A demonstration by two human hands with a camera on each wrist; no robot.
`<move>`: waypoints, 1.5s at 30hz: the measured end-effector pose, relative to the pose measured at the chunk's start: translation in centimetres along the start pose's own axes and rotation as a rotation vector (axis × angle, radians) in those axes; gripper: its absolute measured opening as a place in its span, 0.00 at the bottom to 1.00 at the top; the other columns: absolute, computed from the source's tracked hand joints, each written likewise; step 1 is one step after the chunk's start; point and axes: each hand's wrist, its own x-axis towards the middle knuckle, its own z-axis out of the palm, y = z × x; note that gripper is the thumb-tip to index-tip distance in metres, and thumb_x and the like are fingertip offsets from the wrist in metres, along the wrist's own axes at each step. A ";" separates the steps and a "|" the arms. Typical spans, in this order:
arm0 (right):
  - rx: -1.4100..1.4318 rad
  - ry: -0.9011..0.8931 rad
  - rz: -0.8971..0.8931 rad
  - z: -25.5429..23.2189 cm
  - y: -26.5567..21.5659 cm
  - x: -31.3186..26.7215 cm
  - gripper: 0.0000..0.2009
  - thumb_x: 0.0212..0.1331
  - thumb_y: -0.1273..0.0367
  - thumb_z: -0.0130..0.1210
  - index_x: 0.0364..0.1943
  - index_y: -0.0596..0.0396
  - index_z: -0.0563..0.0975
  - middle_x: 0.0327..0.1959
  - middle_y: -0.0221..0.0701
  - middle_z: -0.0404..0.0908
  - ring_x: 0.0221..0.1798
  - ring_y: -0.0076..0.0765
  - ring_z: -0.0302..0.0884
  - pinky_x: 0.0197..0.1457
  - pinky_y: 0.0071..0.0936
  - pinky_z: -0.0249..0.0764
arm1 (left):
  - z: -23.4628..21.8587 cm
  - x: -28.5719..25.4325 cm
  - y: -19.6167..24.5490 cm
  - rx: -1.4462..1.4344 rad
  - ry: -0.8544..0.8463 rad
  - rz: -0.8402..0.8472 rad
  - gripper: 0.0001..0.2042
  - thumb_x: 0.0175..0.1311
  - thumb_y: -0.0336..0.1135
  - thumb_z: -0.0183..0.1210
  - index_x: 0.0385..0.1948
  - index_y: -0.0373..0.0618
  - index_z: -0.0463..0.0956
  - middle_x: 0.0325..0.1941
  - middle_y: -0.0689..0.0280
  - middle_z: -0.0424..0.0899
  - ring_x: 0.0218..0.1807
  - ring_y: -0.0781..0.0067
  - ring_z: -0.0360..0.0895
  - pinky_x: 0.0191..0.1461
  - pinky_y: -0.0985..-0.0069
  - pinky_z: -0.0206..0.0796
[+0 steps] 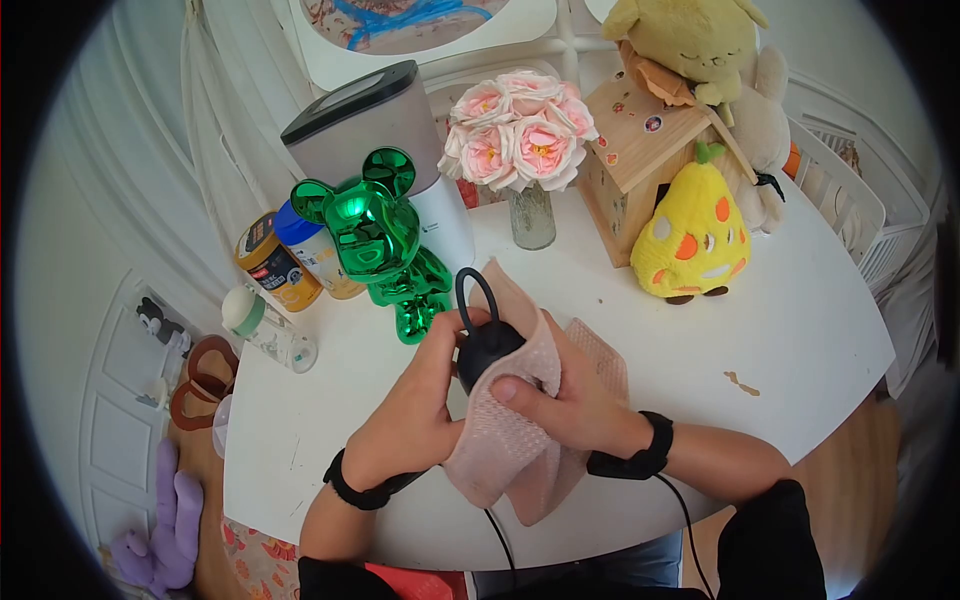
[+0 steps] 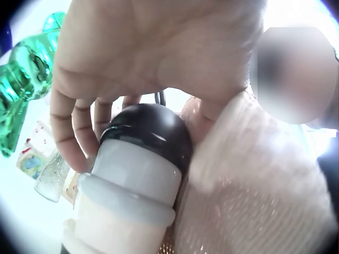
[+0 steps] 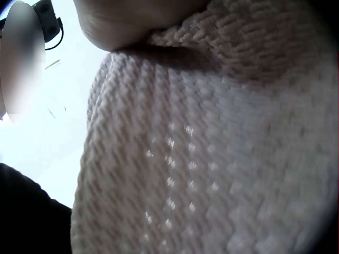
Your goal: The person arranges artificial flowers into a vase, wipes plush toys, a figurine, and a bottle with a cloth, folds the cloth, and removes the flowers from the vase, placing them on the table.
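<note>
My left hand (image 1: 408, 412) grips a bottle with a rounded black lid (image 1: 486, 348) and a black loop on top. In the left wrist view the fingers curl around the lid, and below it shows the pale grey and white ridged body of the bottle (image 2: 127, 196). My right hand (image 1: 585, 395) holds a pink woven cloth (image 1: 500, 440) with its thumb pressed on the outside, and the cloth wraps partly around the bottle. This textured cloth fills most of the right wrist view, hiding the right fingers there.
A shiny green bear figure (image 1: 372, 235) stands just beyond the left hand, beside a clear bottle (image 1: 275, 335) and yellow tubs (image 1: 278, 270). Farther back are a vase of pink roses (image 1: 533, 215), a wooden house (image 1: 625, 150) and a yellow pear plush (image 1: 690, 235) on the white table (image 1: 790, 330).
</note>
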 end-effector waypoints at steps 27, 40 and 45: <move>-0.715 -0.051 -0.095 1.0 -4.2 -0.4 0.51 0.45 0.65 0.74 0.73 0.60 0.52 0.69 0.49 0.63 0.70 0.53 0.66 0.70 0.40 0.66 | 2.7 -0.9 0.2 -0.483 0.304 -0.081 0.28 0.63 0.27 0.62 0.64 0.42 0.60 0.56 0.64 0.72 0.56 0.74 0.73 0.62 0.72 0.67; -0.117 -0.502 0.147 -0.7 -2.2 -0.1 0.41 0.53 0.62 0.74 0.68 0.60 0.63 0.59 0.37 0.77 0.60 0.33 0.75 0.66 0.32 0.70 | 0.2 -1.5 1.6 -0.552 0.519 0.260 0.46 0.48 0.64 0.68 0.60 0.35 0.64 0.48 0.54 0.79 0.48 0.65 0.81 0.54 0.70 0.75; -0.497 -0.299 0.067 -0.3 -3.2 0.1 0.49 0.48 0.62 0.75 0.72 0.61 0.56 0.65 0.44 0.70 0.68 0.45 0.69 0.70 0.37 0.66 | -0.2 -0.2 0.4 -0.543 0.696 0.192 0.39 0.56 0.60 0.62 0.60 0.35 0.64 0.51 0.55 0.78 0.51 0.65 0.80 0.57 0.70 0.72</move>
